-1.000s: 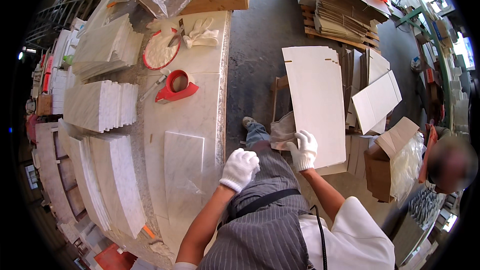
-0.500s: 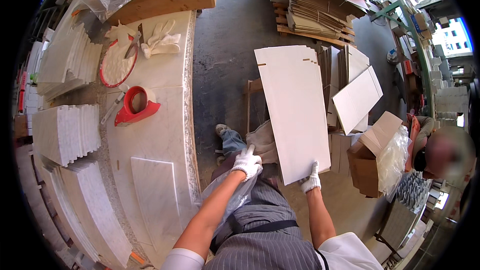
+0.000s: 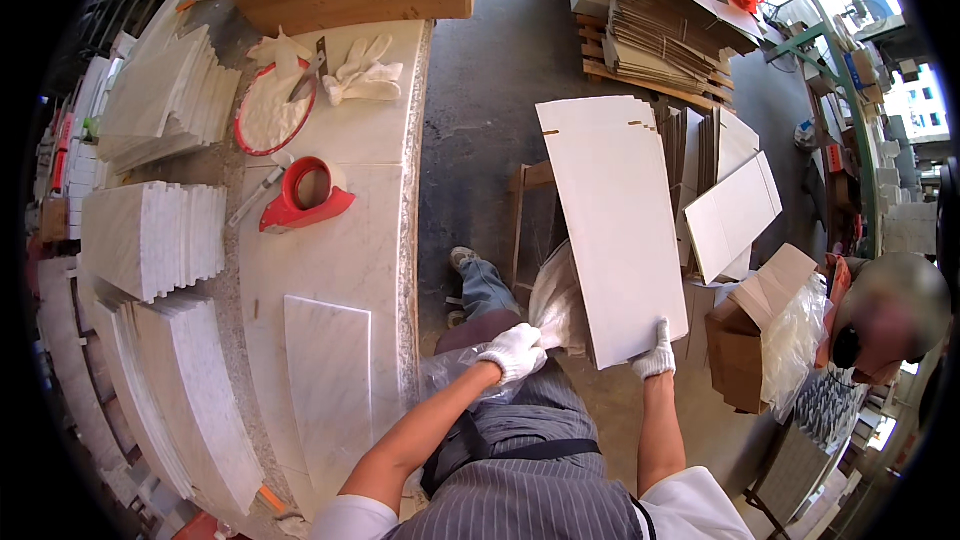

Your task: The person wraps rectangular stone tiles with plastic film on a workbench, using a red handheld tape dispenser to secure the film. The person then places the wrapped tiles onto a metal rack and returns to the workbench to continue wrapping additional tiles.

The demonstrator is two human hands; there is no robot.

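One steadying step, apparently: the right hand (image 3: 655, 360) thumbs down white cardboard (image 3: 615, 230) right of the bench (image 3: 372, 205), its other fingers hidden — the left hand's (image 3: 515, 352) fingers seemingly pinch pale cloth (image 3: 562, 302) — pulling calls for bracing.

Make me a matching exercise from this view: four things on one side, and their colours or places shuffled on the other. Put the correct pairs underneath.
Things
1. Right hand
2. Tape dispenser
3. Spare gloves
4. Loose marble slab

Colours or places
A. Beside the red-rimmed dish
B. With its thumb on the near end of the white cardboard
C. Flat on the near part of the table
D. Mostly bright red

Pairs: 1-B, 2-D, 3-A, 4-C
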